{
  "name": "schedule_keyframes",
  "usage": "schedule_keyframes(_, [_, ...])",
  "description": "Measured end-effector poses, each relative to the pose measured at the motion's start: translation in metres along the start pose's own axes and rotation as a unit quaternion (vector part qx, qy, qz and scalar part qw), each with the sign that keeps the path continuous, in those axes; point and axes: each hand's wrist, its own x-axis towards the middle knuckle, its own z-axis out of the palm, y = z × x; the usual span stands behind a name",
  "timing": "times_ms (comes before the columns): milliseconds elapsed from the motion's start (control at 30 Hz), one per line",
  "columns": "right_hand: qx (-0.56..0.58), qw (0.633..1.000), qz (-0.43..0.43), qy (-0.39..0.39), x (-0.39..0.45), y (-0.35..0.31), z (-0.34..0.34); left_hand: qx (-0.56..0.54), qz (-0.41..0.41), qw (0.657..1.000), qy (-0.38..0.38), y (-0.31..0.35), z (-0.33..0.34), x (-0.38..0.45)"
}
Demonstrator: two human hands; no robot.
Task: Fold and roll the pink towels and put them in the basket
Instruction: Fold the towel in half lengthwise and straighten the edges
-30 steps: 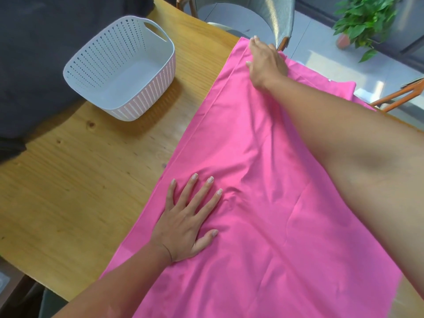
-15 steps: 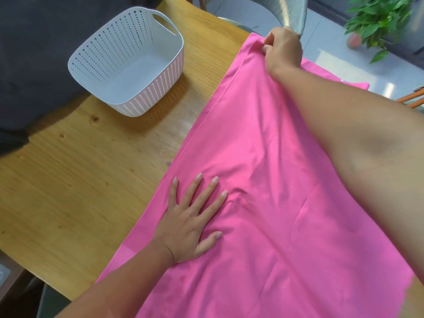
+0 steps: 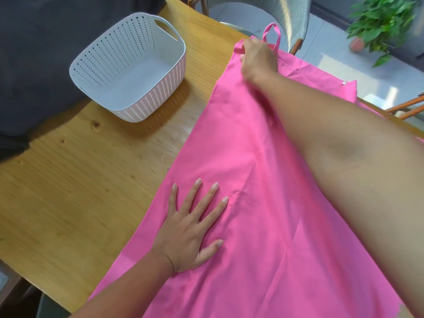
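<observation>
Two hands work one pink towel (image 3: 263, 203) spread across the wooden table (image 3: 68, 191). Nearest, the left hand (image 3: 190, 228) lies flat on it, fingers splayed — pressing the cloth down. Farther off, the right hand (image 3: 257, 60) grips the towel's far edge, beside a small loop (image 3: 273, 34). Beyond to the left sits the white basket (image 3: 128, 72) — apart from the towel.

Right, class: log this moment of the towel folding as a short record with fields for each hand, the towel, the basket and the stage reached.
left hand: flat, fingers spread, pressing the towel onto the table
right hand: gripping the towel's far corner, beside its loop
towel: spread out, not rolled
basket: white, nothing in it, left of the towel
stage: fold under way
</observation>
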Motion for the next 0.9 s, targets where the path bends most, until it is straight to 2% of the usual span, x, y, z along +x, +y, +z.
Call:
schedule_keyframes(133, [0.004, 1.0, -0.014, -0.011, -0.034, 0.012, 0.003, 0.003, 0.007, 1.0, -0.001, 0.0, 0.001, -0.001])
schedule_keyframes(333, [0.007, 0.999, 0.045, 0.028, -0.089, 0.079, -0.029, 0.005, 0.013, 1.0, 0.004, -0.002, 0.002, 0.0])
schedule_keyframes(433, [-0.032, 0.997, 0.075, 0.001, -0.119, 0.12, -0.049, -0.003, 0.017, 1.0, -0.008, -0.002, 0.0, 0.0])
schedule_keyframes(533, [-0.032, 0.992, 0.119, -0.026, -0.15, 0.149, -0.067, -0.021, -0.014, 1.0, -0.008, 0.003, -0.006, 0.001])
schedule_keyframes(633, [-0.027, 0.986, 0.151, -0.068, -0.173, 0.172, -0.077, -0.094, -0.071, 0.993, 0.027, 0.009, -0.019, 0.019])
schedule_keyframes(767, [-0.027, 0.978, 0.17, -0.12, -0.195, 0.191, -0.077, -0.11, -0.05, 0.99, 0.072, 0.01, -0.031, 0.059])
schedule_keyframes(833, [-0.009, 0.975, 0.185, -0.119, -0.203, 0.195, -0.072, -0.111, -0.033, 0.989, 0.089, 0.008, -0.034, 0.084])
schedule_keyframes(900, [0.037, 0.972, 0.216, -0.083, -0.21, 0.2, -0.069, -0.101, -0.037, 0.988, 0.113, 0.002, -0.04, 0.119])
